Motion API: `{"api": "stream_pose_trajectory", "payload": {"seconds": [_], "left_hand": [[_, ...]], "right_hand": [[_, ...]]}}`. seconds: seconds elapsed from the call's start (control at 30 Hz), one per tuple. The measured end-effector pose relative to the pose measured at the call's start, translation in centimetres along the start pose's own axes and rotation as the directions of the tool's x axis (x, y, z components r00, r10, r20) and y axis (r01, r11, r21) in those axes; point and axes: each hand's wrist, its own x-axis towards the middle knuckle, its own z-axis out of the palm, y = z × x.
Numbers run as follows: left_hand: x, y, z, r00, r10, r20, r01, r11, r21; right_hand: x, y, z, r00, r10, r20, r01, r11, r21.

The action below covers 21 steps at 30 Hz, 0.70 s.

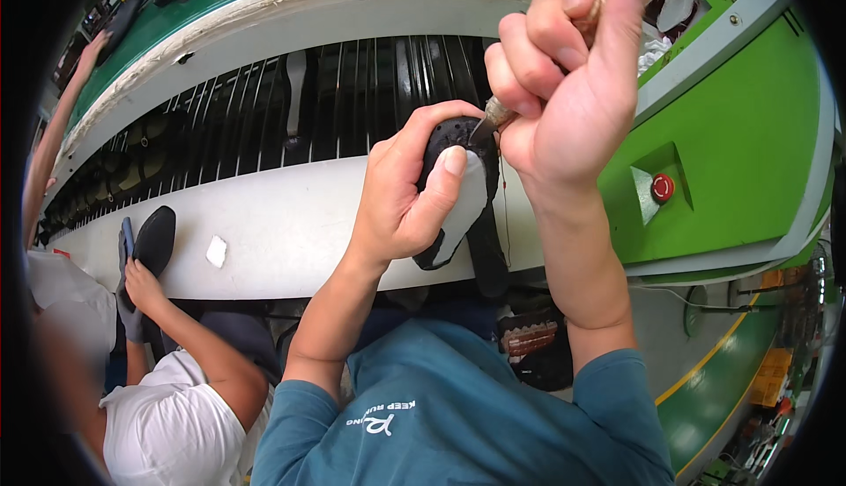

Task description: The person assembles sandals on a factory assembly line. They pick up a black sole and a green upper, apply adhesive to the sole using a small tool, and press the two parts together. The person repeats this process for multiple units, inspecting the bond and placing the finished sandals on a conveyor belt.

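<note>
My left hand (407, 188) grips a black shoe sole (469, 188) with a pale grey inner face, its thumb lying across that face. A short knife (486, 123) with a worn, wrapped handle is in my right hand (568, 81), fingers curled round the handle. The blade tip meets the sole near its upper end, just beyond my left thumb. Beneath and to the right of this sole lies another long black piece (487, 252), partly covered. A thin dark thread (506, 195) hangs beside the sole, below my right hand.
A white bench top (291, 222) runs under my hands, bearing a white scrap (216, 252). Behind it is a barred rack (229, 125) with soles. At left, a co-worker handles a black sole (157, 237). A green machine (731, 169) with a red button (662, 188) stands at right.
</note>
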Motion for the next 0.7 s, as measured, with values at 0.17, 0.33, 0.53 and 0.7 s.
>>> {"api": "stream_pose_trajectory", "payload": {"seconds": [0.17, 0.33, 0.53, 0.7], "left_hand": [[0.2, -0.1, 0.3, 1.000, -0.008, -0.008, 0.008, 1.000, -0.002], [0.6, -1.1, 1.8, 0.993, 0.080, -0.088, -0.091, 0.988, -0.129], [-0.2, -2.5, 0.7, 0.983, 0.153, -0.098, -0.173, 0.951, -0.256], [-1.0, -1.8, 1.2, 0.982, 0.171, -0.085, -0.187, 0.953, -0.237]], "right_hand": [[2.4, -2.4, -5.6, 0.894, 0.273, 0.356, -0.354, 0.917, 0.186], [-0.5, -1.0, -2.8, 0.954, 0.106, -0.281, -0.065, 0.986, 0.150], [-13.1, 1.4, -16.3, 0.945, -0.010, -0.328, -0.326, 0.084, -0.942], [-22.9, 2.7, -18.9, 0.920, 0.187, -0.343, -0.188, -0.558, -0.808]]}}
